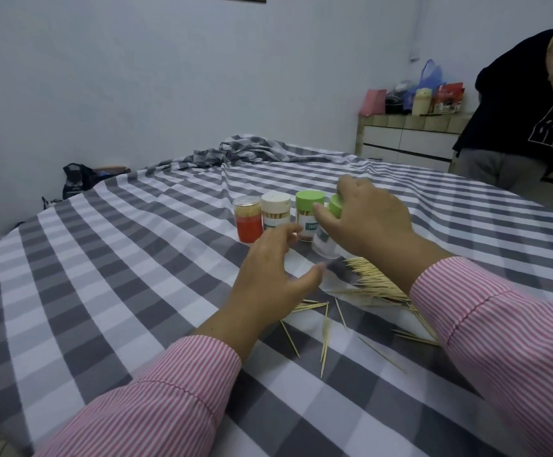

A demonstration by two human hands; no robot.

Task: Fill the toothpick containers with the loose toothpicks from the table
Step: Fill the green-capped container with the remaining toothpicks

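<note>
Right hand [364, 222] wrapped over a tilted clear container [326, 240] with a green lid [336, 206], fingers curled round its top and thumb against the side, base lifted just off the cloth and apparently empty. Left hand [275, 275] hovering below and to the left, fingers loosely curved and spread, thumb tip near the container's base, holding nothing. Behind the hands, three more containers upright in a close row: a red-labelled one with a clear lid [247, 222] at the left, a white-lidded one [275, 211] touching it, and a green-lidded one [308, 212] next along, partly hidden by the left fingers; all three showing toothpicks inside. Heap of loose toothpicks [372, 280] lying just beside and under the right wrist, with scattered single toothpicks [325, 334] spread toward the near edge between the two forearms. Pink-and-white striped sleeves [176, 384] on both arms. Grey-and-white checked cloth [103, 275] covering the counter, bunched up at the far side. Second person in a dark top [525, 110] standing at the far right, beside a low cabinet [403, 140] carrying bags and bottles.
</note>
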